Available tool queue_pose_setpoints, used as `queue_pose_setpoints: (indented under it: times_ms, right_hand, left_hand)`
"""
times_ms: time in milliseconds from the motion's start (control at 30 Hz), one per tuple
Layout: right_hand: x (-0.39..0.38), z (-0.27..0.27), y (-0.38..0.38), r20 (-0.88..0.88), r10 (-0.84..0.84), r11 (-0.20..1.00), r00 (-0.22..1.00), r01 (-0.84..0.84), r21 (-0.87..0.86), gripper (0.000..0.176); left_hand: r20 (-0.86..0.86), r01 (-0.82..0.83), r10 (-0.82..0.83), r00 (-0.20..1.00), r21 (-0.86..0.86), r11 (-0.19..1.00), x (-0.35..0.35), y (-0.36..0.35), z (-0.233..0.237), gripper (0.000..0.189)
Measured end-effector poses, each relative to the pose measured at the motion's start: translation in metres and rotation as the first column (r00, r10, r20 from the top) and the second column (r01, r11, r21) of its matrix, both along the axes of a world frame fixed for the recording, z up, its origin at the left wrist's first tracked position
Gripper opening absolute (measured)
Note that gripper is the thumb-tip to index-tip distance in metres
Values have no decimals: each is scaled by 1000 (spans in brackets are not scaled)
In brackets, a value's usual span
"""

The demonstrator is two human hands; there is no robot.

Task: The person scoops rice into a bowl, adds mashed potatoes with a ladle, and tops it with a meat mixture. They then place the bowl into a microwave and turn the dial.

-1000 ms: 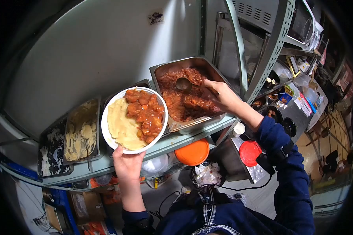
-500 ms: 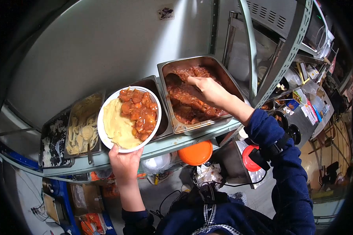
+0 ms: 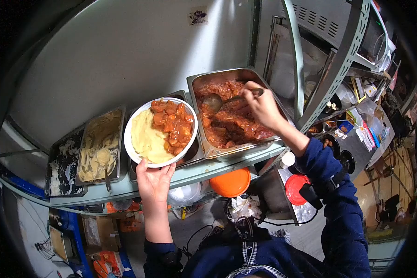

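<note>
My left hand [image 3: 156, 181] supports a white bowl [image 3: 128, 143] from below at its near edge, fingers under the rim. In the bowl, smooth yellow mash [image 3: 146, 136] fills the left side and chunky meat in red-brown sauce [image 3: 173, 125] the right. My right hand [image 3: 264, 107] is closed around the handle of a ladle [image 3: 212, 102]. The ladle's scoop sits at the left of a deep metal pan [image 3: 217, 153] holding more of the saucy meat. Behind the bowl, another metal pan [image 3: 197, 150] is mostly hidden.
Left of the bowl stand a pan of mash [image 3: 97, 143] with a spoon [image 3: 107, 180] and a dark tray [image 3: 55, 185] with white remnants. A green shelf upright [image 3: 331, 69] rises at right. Below the shelf are an orange lid [image 3: 230, 182] and a red lid [image 3: 298, 189].
The bowl has shifted right, towards the meat pan, with my left hand. My right hand has moved right, and the ladle's scoop has come a little forward and right inside the pan.
</note>
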State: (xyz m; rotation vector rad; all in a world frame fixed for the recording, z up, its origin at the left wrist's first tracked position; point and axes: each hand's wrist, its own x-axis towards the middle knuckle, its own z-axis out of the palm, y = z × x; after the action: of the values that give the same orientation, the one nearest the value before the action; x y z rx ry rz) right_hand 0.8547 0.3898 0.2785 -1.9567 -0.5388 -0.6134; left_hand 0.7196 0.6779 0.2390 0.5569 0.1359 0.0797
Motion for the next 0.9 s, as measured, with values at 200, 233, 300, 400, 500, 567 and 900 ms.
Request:
queue_pose_setpoints:
  times_ms: [200, 233, 300, 400, 500, 567, 900]
  right_hand:
    - [6, 7, 16, 32, -64, 980, 997, 57, 190, 15]
    - [3, 18, 16, -41, -33, 961, 999, 43, 274, 16]
    - [-4, 29, 1, -161, 102, 937, 982, -40, 348, 18]
    - [-28, 61, -12, -134, 249, 866, 959, -158, 475, 18]
    - [-57, 90, -20, -56, 322, 863, 945, -269, 428, 21]
    - [-84, 106, -14, -66, 343, 874, 937, -293, 388, 18]
    - [-143, 107, 9, 353, 405, 846, 844, -199, -494, 18]
  left_hand:
    - [-20, 31, -31, 999, -18, 999, 3, 1, -4, 62]
    - [-17, 27, -27, 999, -12, 1000, 4, 0, -4, 62]
    - [-11, 13, -13, 1000, -2, 1000, 5, -3, -4, 61]
    - [-22, 0, 0, 1000, 8, 1000, 9, -5, -6, 61]
    - [-46, -23, 23, 999, 1, 1000, 12, -10, -4, 60]
    - [-63, -12, 12, 998, -2, 1000, 13, -10, -3, 62]
    - [-102, 15, -15, 995, -9, 1000, 12, -12, 2, 61]
